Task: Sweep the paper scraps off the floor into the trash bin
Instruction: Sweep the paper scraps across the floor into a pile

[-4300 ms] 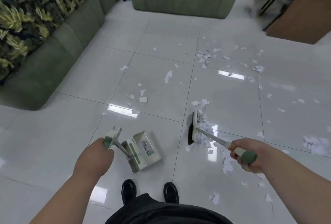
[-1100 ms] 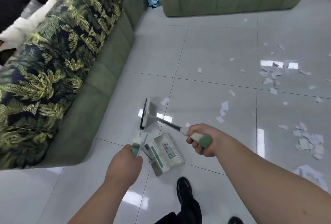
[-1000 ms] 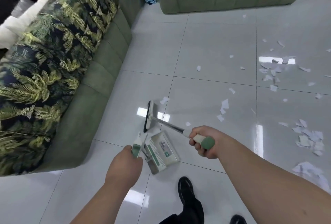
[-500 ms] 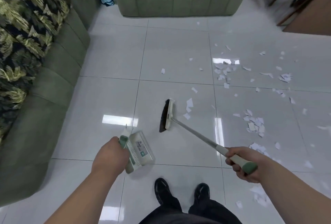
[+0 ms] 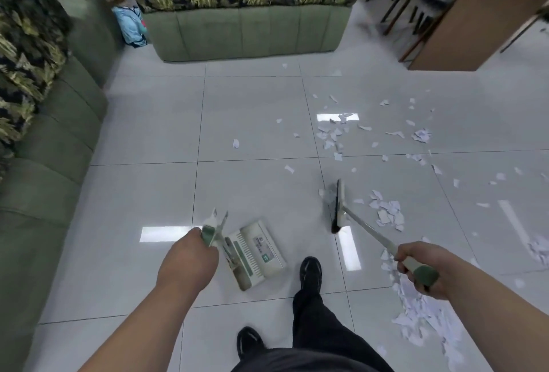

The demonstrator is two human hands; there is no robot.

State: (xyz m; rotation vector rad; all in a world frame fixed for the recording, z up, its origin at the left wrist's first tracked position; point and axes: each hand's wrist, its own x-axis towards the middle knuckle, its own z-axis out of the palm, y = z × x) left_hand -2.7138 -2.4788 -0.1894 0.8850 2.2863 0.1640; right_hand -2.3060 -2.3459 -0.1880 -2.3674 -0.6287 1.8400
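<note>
1. On the tiled floor (image 5: 252, 122), paper scraps (image 5: 386, 214) lie scattered, thickest at right, just beside the broom (image 5: 341, 206).
2. Right hand (image 5: 423, 267) — fingers curled round the broom's handle.
3. Left hand (image 5: 190, 257) — fingers wrapped round the handle of the dustpan (image 5: 258, 252), which is by a shoe (image 5: 310, 270).

Head-worn view, downward over floor (image 5: 252, 122)
</note>
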